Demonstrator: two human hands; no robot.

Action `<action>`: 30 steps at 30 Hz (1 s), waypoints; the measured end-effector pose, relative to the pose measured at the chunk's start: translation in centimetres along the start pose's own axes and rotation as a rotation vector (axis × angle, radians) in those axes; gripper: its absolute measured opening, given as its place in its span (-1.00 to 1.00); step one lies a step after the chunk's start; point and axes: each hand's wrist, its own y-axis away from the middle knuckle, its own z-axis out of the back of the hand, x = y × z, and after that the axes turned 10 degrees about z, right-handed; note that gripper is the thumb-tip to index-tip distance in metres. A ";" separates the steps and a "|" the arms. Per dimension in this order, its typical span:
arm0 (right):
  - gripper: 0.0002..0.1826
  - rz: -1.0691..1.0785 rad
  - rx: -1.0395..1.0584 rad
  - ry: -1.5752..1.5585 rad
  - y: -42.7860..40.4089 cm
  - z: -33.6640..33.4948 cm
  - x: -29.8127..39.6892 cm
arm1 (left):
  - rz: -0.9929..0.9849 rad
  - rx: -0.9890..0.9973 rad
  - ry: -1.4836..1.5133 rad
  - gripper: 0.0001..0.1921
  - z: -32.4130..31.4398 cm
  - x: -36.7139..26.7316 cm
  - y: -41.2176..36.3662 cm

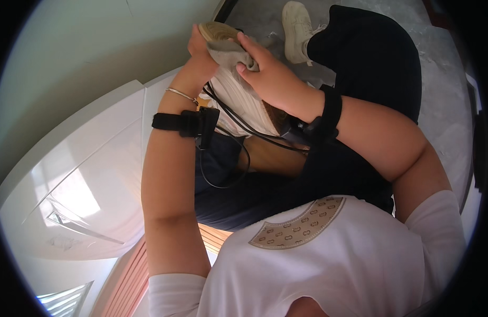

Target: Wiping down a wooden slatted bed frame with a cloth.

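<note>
A white shoe with a brown rubber sole (pixel 244 105) lies across my lap beside a bare ankle; whether it is worn is partly hidden. At its far end my left hand (pixel 204 53) grips the shoe from the left side, fingers partly hidden behind it. My right hand (pixel 267 69) pinches a grey cloth (pixel 228 53) between thumb and fingers, and the cloth rests against the shoe near the sole's end. Both wrists carry black straps with small devices, and black cables run across the shoe. An off-white lace-up sneaker (pixel 297 35) is on the other foot.
Grey flooring (pixel 442 75) extends beyond my dark trousers (pixel 370 59). A glossy white cabinet or panel (pixel 89 178) curves along the left, below a pale wall (pixel 109 43). Pinkish slatted material (pixel 127 277) shows at the lower left.
</note>
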 end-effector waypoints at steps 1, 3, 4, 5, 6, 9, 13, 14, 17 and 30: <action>-0.45 -0.003 0.003 0.003 -0.2 -0.1 -0.5 | 0.002 0.001 0.005 -0.33 -0.1 0.7 -0.5; -0.50 -0.048 -0.051 -0.077 -0.4 -0.5 -1.5 | -0.246 -0.219 0.010 -0.46 -0.6 1.7 -1.8; -0.50 -0.049 -0.049 -0.075 -0.5 -0.5 -1.8 | -0.245 -0.220 0.014 -0.46 -0.6 1.8 -1.8; -0.51 -0.059 -0.050 -0.103 -0.6 -0.5 -2.0 | -0.215 -0.190 -0.013 -0.44 -0.5 1.9 -1.8; -0.52 -0.069 -0.053 -0.130 -0.7 -0.6 -2.2 | -0.185 -0.159 -0.038 -0.42 -0.5 1.3 -1.4; -0.55 -0.128 -0.061 -0.273 -0.9 -0.2 -2.0 | -0.094 -0.067 -0.119 -0.35 -0.3 0.2 -0.4; -0.55 -0.262 -0.062 -0.306 -1.7 0.0 -1.7 | -0.053 -0.022 0.047 -0.36 0.2 0.1 0.1; -0.54 -0.306 -0.103 -0.300 -2.0 0.0 -1.7 | -0.025 0.006 0.073 -0.37 0.2 0.0 0.3; -0.44 -0.392 -0.110 -0.277 -3.1 0.9 -4.1 | 0.018 0.037 0.130 -0.36 -0.2 -0.5 0.3; -0.35 -0.455 -0.215 -0.243 -3.2 0.8 -5.5 | 0.167 -0.032 0.342 -0.20 -0.7 -0.9 0.8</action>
